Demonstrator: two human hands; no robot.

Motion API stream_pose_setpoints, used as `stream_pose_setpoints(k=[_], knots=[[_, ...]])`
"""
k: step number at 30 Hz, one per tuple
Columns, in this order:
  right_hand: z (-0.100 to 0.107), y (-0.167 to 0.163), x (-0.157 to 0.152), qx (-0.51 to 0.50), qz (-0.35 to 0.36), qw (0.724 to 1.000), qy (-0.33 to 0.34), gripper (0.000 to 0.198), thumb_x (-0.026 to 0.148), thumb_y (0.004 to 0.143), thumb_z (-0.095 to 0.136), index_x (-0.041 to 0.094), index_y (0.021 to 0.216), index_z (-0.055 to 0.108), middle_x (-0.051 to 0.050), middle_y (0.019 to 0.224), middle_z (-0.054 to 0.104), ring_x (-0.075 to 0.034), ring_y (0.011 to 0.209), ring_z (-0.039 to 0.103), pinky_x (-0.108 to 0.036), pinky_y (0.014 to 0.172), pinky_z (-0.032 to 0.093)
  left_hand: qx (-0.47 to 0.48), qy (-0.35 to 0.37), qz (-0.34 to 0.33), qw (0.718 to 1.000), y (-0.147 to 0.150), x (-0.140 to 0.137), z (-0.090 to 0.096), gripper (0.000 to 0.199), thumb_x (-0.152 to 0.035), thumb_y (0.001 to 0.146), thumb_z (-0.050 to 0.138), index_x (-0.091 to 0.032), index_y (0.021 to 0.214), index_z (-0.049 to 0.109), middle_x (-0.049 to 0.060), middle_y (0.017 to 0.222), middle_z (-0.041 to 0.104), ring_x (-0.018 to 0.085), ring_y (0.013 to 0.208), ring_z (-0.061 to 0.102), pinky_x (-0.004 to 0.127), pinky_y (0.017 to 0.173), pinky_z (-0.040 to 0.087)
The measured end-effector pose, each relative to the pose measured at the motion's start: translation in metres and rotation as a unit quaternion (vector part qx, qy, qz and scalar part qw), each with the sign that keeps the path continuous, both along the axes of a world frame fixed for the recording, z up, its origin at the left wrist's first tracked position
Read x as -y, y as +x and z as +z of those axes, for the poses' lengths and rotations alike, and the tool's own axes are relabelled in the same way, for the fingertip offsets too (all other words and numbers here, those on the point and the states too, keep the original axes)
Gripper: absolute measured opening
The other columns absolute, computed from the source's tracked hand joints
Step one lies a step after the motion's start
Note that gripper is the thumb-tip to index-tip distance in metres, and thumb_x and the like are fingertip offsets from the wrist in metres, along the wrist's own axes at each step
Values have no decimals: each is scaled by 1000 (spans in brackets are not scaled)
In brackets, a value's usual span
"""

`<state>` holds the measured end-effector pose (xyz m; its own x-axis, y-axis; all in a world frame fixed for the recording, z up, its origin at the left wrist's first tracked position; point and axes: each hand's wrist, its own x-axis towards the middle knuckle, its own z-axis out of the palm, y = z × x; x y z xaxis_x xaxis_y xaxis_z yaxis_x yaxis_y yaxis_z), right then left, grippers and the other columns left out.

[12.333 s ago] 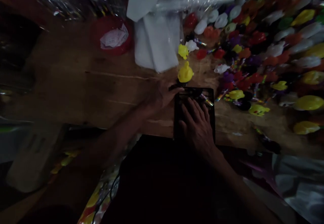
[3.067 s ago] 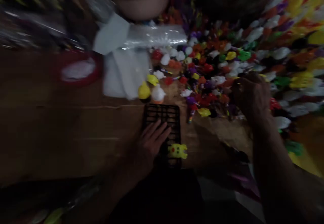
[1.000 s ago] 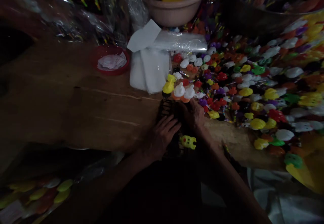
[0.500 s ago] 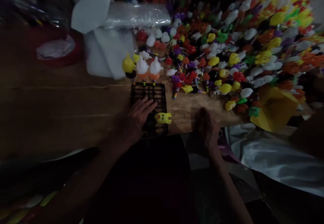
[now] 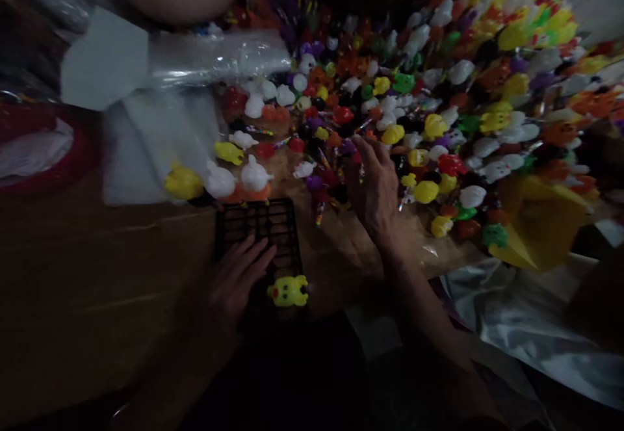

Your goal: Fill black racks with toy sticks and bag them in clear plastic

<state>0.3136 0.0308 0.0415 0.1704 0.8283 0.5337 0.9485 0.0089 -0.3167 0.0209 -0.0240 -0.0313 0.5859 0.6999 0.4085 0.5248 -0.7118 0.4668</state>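
Observation:
My left hand (image 5: 240, 278) lies with its fingers stretched out over a black plastic grid rack (image 5: 290, 236). Beside it, a yellow animal-shaped toy head (image 5: 288, 290) rests on the rack's near right corner. Along the rack's far edge stand two white toy heads with orange lower parts (image 5: 256, 174) and a yellow toy head (image 5: 183, 182). My right hand (image 5: 377, 190) reaches into the near side of a heap of small coloured toys, its fingers apart and pointing down near a purple toy piece (image 5: 347, 147). Its fingertips are partly hidden among the toys.
The toy heap (image 5: 424, 129) covers the back and right of the wooden table (image 5: 97, 275). At the back left lie a clear plastic roll (image 5: 219, 57), plastic bags (image 5: 156, 145) and a red container (image 5: 73, 158). A yellow sheet (image 5: 541, 223) sits at the right edge.
My right hand has moved from the table's near edge forward into the toy heap. My left hand stays on the rack. The camera view has shifted, so things appear lower and further left.

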Motion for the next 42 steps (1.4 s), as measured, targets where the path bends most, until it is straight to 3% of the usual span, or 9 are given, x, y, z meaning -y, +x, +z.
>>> stream_pose_setpoints(k=[5, 8, 11, 16, 20, 24, 31, 35, 42], knots=[[-13, 42, 46, 73, -162, 984, -2, 26, 33, 99, 48, 22, 96, 72, -9, 94, 67, -25, 91, 59, -42, 86, 45, 4, 12, 3, 1000, -1, -3, -9, 49, -17, 104, 39, -27, 152, 44, 4, 145, 59, 21, 144, 45, 37, 125, 32], [-8, 62, 65, 134, -248, 959, -30, 28, 34, 96, 50, 20, 98, 74, -15, 100, 66, -32, 101, 55, -50, 91, 40, 8, 16, -15, 1000, -1, -5, -6, 49, -17, 104, 41, -22, 152, 44, 7, 148, 56, 22, 146, 43, 38, 126, 31], [-6, 62, 62, 160, -263, 948, -86, 30, 36, 93, 54, 18, 105, 73, -19, 113, 65, -37, 108, 50, -53, 92, 37, 24, 17, -9, 1000, 2, -5, 3, 42, -21, 104, 43, -16, 145, 51, 11, 143, 59, 24, 143, 45, 39, 124, 34], [-10, 47, 43, 168, -232, 953, -98, 34, 34, 95, 49, 17, 114, 70, -18, 120, 65, -36, 111, 48, -52, 96, 32, 10, 41, -26, 999, 5, -6, 12, 41, -30, 106, 38, -12, 139, 54, 13, 138, 62, 28, 137, 51, 45, 113, 46], [-10, 40, 37, 163, -130, 968, -142, 32, 27, 98, 42, 19, 107, 72, -14, 112, 69, -29, 103, 54, -43, 91, 35, 11, 65, -18, 998, 5, -7, 12, 40, -27, 105, 38, -12, 138, 55, 13, 135, 63, 30, 133, 54, 50, 108, 51], [-3, 46, 27, 145, -119, 978, -91, 33, 25, 97, 42, 19, 106, 73, -13, 110, 71, -28, 98, 58, -40, 87, 36, 16, 72, -8, 997, 8, -5, 9, 40, -24, 103, 38, -12, 138, 55, 11, 135, 65, 29, 132, 55, 49, 107, 53], [28, 59, -66, 173, -101, 976, -81, 35, 26, 95, 42, 17, 102, 75, -16, 98, 72, -31, 94, 59, -41, 83, 39, -24, 71, 18, 997, 11, -2, 10, 47, -13, 96, 41, -13, 141, 56, 10, 140, 62, 29, 134, 55, 48, 106, 53], [20, 59, -119, 180, -76, 969, -150, 35, 20, 89, 43, 15, 105, 73, -19, 108, 72, -34, 101, 59, -42, 85, 39, -46, 66, 3, 997, 9, -5, 9, 47, -13, 99, 39, -17, 143, 55, 8, 143, 61, 25, 138, 52, 43, 110, 51], [4, 57, -127, 150, -7, 972, -180, 46, 21, 83, 47, 15, 123, 68, -18, 113, 73, -33, 100, 62, -42, 86, 42, -13, 45, 32, 998, 12, -3, -8, 43, -15, 104, 35, -22, 139, 59, 4, 140, 63, 22, 139, 51, 41, 113, 51]])
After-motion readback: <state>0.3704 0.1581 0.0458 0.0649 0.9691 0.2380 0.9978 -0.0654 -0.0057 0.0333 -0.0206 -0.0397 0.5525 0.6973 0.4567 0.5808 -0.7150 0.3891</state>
